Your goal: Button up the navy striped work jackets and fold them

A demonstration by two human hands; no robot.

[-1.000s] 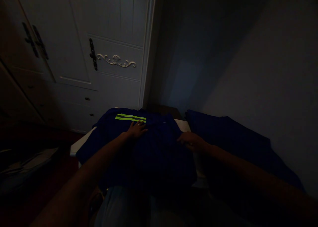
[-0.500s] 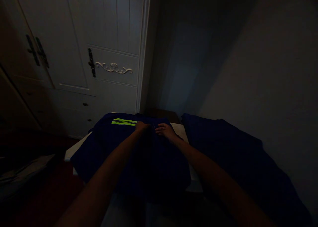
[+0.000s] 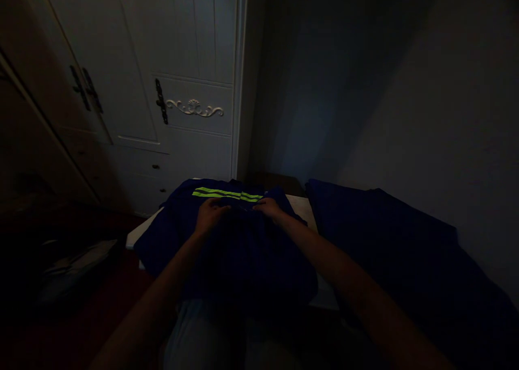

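A dark blue work jacket (image 3: 243, 262) with yellow-green bands (image 3: 214, 193) is spread over a pale bench or low table and hangs toward my knees. My left hand (image 3: 210, 215) is closed on its cloth just below the band, thumb pointing right. A short way to the right, my right hand (image 3: 268, 207) pinches the cloth at the right end of the band. Between the two hands runs a fold or seam, too dark to make out. Deep shadow hides most of the lower jacket.
Behind the bench rises a white wardrobe (image 3: 198, 148) with dark handles and a carved ornament. More dark blue cloth (image 3: 385, 240) lies to the right, along the wall. Pale items (image 3: 87, 259) rest low at the left, near a dark red floor.
My left hand has moved left and down, away from the right hand. More of the yellow-green band now shows between them. The view has shifted slightly left.
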